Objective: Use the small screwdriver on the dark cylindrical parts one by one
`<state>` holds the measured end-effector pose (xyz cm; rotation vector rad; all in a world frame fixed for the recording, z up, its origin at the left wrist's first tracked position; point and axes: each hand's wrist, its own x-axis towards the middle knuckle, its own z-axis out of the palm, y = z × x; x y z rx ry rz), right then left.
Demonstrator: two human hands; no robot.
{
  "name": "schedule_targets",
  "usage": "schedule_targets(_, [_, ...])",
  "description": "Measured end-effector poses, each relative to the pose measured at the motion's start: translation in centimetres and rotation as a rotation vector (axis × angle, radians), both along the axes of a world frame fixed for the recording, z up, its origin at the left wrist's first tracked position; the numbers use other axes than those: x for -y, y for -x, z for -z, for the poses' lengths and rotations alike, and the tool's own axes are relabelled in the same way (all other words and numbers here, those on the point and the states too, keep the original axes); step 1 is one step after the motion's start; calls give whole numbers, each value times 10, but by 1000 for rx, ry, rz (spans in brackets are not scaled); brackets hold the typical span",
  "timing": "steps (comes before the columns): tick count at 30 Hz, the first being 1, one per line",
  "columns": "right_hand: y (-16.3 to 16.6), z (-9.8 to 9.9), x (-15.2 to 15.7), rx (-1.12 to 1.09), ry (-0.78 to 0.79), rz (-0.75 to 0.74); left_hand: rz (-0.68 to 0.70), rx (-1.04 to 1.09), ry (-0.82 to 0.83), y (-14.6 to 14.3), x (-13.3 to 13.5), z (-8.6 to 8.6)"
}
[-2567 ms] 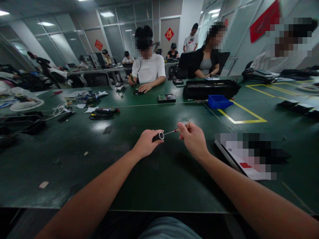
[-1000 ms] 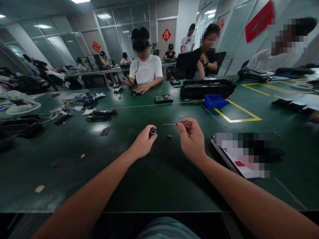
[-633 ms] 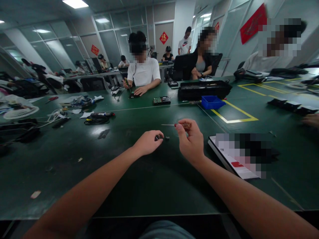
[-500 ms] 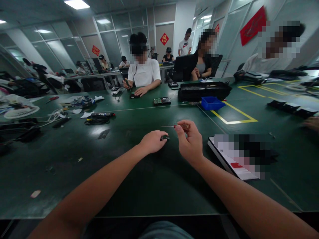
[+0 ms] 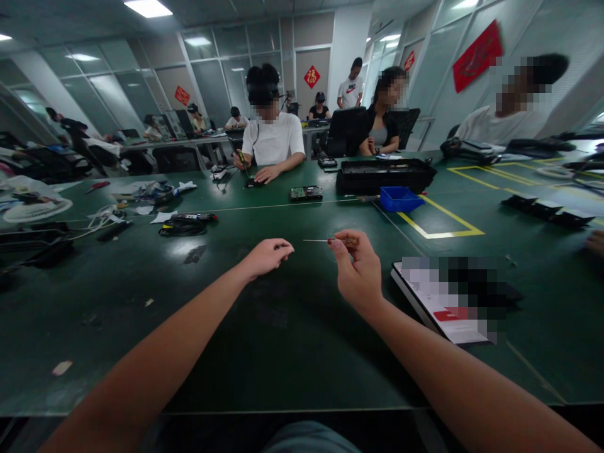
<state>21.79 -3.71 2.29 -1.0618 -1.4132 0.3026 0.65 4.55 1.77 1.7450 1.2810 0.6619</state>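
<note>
My right hand (image 5: 357, 267) is closed round the reddish-amber handle of a small screwdriver (image 5: 315, 240). Its thin metal shaft lies nearly level and points left, towards my other hand. My left hand (image 5: 270, 257) hovers over the table a short way left of the screwdriver's tip, apart from it. The fingers there are bent and pressed together; a hint of something dark shows between them, too small to make out.
Beyond my hands lie a circuit-board device (image 5: 306, 193), a blue tray (image 5: 401, 199) and a long black case (image 5: 385, 175). A black cable bundle (image 5: 187, 224) is at left, a white box (image 5: 443, 305) at right. Across the green table (image 5: 292, 365) a person (image 5: 274, 135) works with a screwdriver.
My left hand has moved left, away from the screwdriver's tip, and the small dark piece at its fingers is now mostly hidden. My right hand has barely moved.
</note>
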Motion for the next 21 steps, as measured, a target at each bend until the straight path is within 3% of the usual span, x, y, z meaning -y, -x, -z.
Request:
schedule_targets(4, [0, 2, -1, -9, 11, -20, -189, 523, 286, 63, 2, -15])
schedule_targets(9, [-2, 6, -3, -1, 57, -45, -474, 744, 315, 145, 19, -32])
schedule_targets(14, [-1, 8, -3, -6, 81, -47, -755, 757, 221, 218, 47, -46])
schedule_targets(19, [0, 7, -3, 1, 108, -49, -1099, 668, 128, 284, 71, -53])
schedule_targets(21, [0, 7, -3, 3, 112, -53, -1178, 560, 55, 310, 79, -52])
